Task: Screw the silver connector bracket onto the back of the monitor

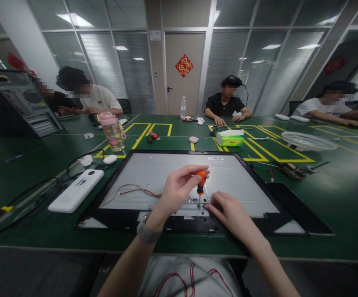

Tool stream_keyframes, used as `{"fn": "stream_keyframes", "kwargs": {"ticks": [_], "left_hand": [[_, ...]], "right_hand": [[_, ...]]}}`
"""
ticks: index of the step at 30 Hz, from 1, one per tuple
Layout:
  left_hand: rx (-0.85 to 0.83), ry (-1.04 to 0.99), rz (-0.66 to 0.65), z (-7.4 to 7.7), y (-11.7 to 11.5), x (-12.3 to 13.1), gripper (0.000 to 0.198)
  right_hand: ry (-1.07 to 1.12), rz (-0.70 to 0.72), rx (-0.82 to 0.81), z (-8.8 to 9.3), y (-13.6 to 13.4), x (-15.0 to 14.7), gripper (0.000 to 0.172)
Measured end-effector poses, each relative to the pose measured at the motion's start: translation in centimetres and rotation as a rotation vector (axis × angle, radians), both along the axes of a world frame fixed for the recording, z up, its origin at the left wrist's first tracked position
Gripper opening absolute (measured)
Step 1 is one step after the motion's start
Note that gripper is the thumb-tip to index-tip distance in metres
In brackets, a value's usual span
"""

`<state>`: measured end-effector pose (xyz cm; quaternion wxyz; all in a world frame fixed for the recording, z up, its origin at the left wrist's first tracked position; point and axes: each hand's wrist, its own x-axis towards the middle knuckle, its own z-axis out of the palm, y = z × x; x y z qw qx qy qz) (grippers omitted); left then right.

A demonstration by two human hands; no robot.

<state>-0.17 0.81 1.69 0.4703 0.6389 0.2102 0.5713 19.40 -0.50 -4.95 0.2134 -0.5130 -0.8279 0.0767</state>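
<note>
A flat display panel (247, 181) with a grey metal back and black frame lies on the table in front of me. My left hand (179, 187) is closed around the top of an orange-and-black screwdriver (200, 189), which stands upright with its tip down at the panel's near edge. Close to that tip, my right hand (228, 208) rests on the panel with curled fingers, its foremost finger beside the shaft. Whatever those fingertips may pinch is hidden. Thin coloured wires (135, 187) run across the panel towards a small connector strip, partly behind my left hand.
On the left lie a white power bank (77, 190) and black cables (27, 212), with a pink-lidded bottle (113, 134) beyond. A black flat piece (302, 208), a power tool (293, 170) and a white round grille (309, 141) lie right. Several people sit across the table.
</note>
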Motion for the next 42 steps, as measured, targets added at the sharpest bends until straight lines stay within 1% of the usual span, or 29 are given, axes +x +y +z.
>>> {"fn": "stream_keyframes", "kwargs": {"ticks": [3,4,5,6,9,10,11,14,15,16,17,20,21,22,23,25,26,27,28,31,32,33,36,37,38,39,42], "left_hand": [[0.097,0.029,0.172,-0.1,0.1,-0.1,0.015],[0.105,0.038,0.214,0.0,0.1,-0.2,0.015],[0.094,0.046,0.228,0.0,0.1,-0.3,0.017],[0.070,0.049,0.213,0.1,0.1,-0.4,0.020],[-0.021,0.048,0.101,0.3,0.0,-0.6,0.031],[-0.026,0.055,0.099,0.3,0.0,-0.6,0.031],[-0.009,0.071,0.132,0.2,0.0,-0.6,0.029],[0.111,0.137,0.325,0.0,0.2,-0.6,0.017],[0.135,0.154,0.354,-0.1,0.3,-0.7,0.017],[0.139,0.161,0.343,-0.1,0.3,-0.8,0.020],[0.124,0.152,0.294,-0.1,0.4,-0.9,0.024],[0.011,0.075,0.065,-0.1,0.3,-1.1,0.034],[-0.021,0.055,0.030,-0.1,0.3,-1.2,0.035],[-0.037,0.048,0.032,-0.1,0.3,-1.2,0.034],[-0.034,0.055,0.069,0.0,0.3,-1.2,0.033],[0.018,0.088,0.185,0.0,0.3,-1.1,0.028],[0.051,0.099,0.228,0.1,0.2,-1.1,0.026],[0.075,0.103,0.241,0.1,0.2,-1.1,0.026],[0.082,0.099,0.222,0.1,0.2,-1.2,0.027],[0.032,0.045,0.096,0.1,0.2,-1.2,0.030],[0.019,0.034,0.086,0.0,0.3,-1.2,0.028],[0.021,0.032,0.113,0.0,0.3,-1.1,0.025],[0.087,0.069,0.305,-0.1,0.4,-1.0,0.017],[0.107,0.081,0.339,-0.1,0.4,-1.0,0.017],[0.113,0.086,0.329,0.0,0.4,-1.0,0.019],[0.103,0.079,0.274,0.0,0.3,-1.0,0.023],[0.000,0.012,0.027,0.1,0.1,-0.9,0.029]], "right_hand": [[0.008,0.001,0.004,0.1,0.0,-0.1,0.020],[0.010,0.003,0.007,0.2,0.0,-0.1,0.020],[0.013,0.005,0.010,0.2,-0.1,-0.1,0.020],[0.015,0.005,0.013,0.2,-0.1,-0.1,0.020],[0.019,0.000,0.021,0.1,0.0,0.0,0.020],[0.015,-0.003,0.020,0.1,0.0,0.0,0.020],[0.008,-0.005,0.019,0.1,0.0,0.0,0.020],[-0.016,-0.007,0.005,0.2,0.0,-0.2,0.019],[-0.019,-0.006,0.000,0.3,0.0,-0.2,0.019],[-0.019,-0.004,-0.005,0.3,-0.1,-0.2,0.018],[-0.016,-0.004,-0.007,0.3,-0.1,-0.3,0.018],[-0.001,-0.002,0.002,0.2,0.0,-0.2,0.018],[0.005,-0.003,0.006,0.1,0.0,-0.2,0.018],[0.009,-0.005,0.011,0.0,0.0,-0.2,0.018],[0.013,-0.007,0.015,0.0,0.1,-0.2,0.018],[0.021,-0.006,0.023,0.0,0.1,-0.2,0.018],[0.023,-0.004,0.025,0.0,0.1,-0.2,0.019],[0.024,-0.003,0.027,0.0,0.0,-0.2,0.019],[0.024,-0.001,0.028,0.0,0.0,-0.2,0.019],[0.035,0.006,0.039,0.0,0.1,-0.2,0.019],[0.043,0.010,0.042,-0.1,0.1,-0.1,0.019],[0.051,0.014,0.042,-0.1,0.1,-0.1,0.019],[0.058,0.018,0.034,-0.2,0.1,-0.1,0.019],[0.054,0.016,0.030,-0.1,0.1,-0.1,0.019],[0.048,0.015,0.026,-0.1,0.1,-0.1,0.019],[0.042,0.012,0.022,-0.1,0.1,-0.1,0.019],[0.025,0.005,0.015,-0.1,0.1,-0.1,0.019]]}}
